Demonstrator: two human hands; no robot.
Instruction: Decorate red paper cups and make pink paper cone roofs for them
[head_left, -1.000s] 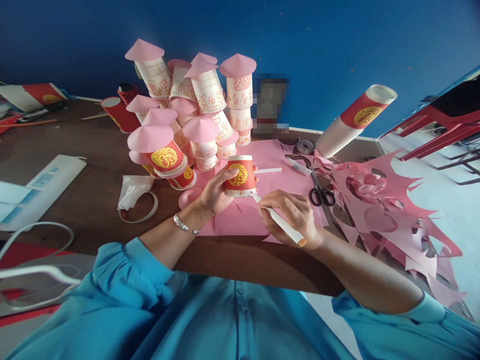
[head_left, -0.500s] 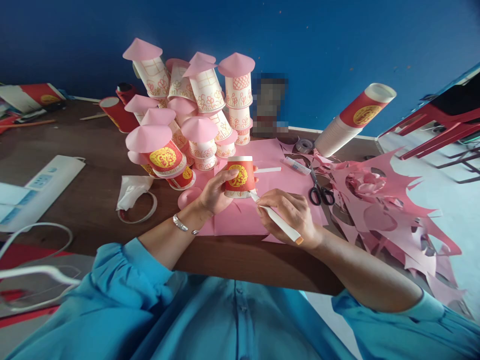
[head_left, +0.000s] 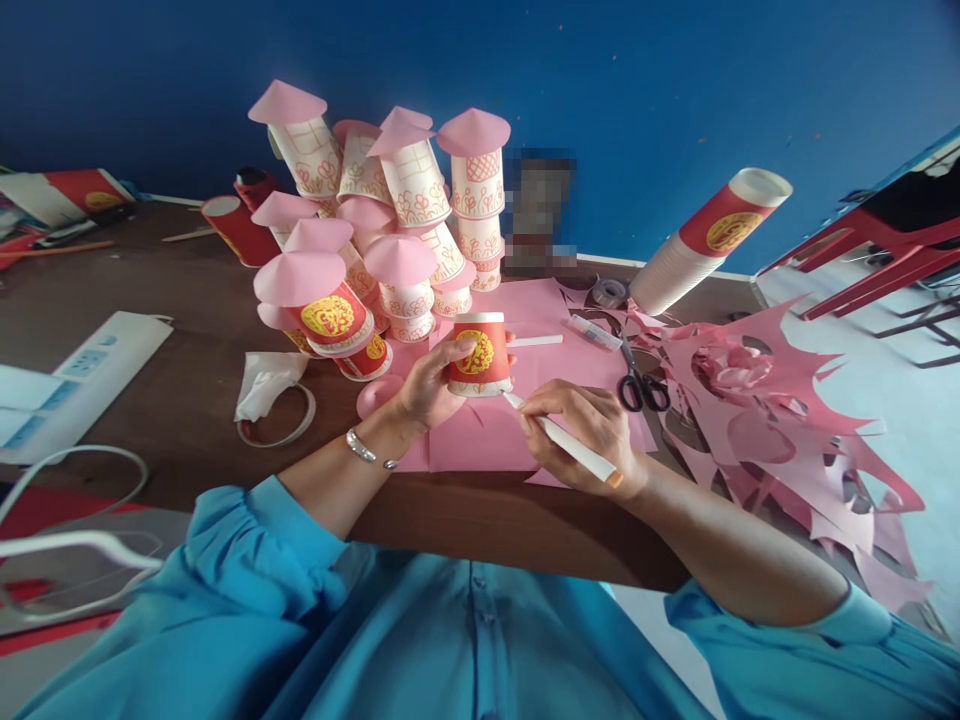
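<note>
White with an orange end, a marker [head_left: 581, 455] is pinched by the fingers of the right hand [head_left: 589, 418] near the front edge of the desk [head_left: 517, 512], its tip at the lower rim of a red-and-white cup [head_left: 491, 362]. The left hand [head_left: 433, 385] grips that cup above pink sheets [head_left: 484, 445]. Scissors [head_left: 643, 388] lie rightward; cone-topped towers [head_left: 416, 185] stand toward the back edge.
</note>
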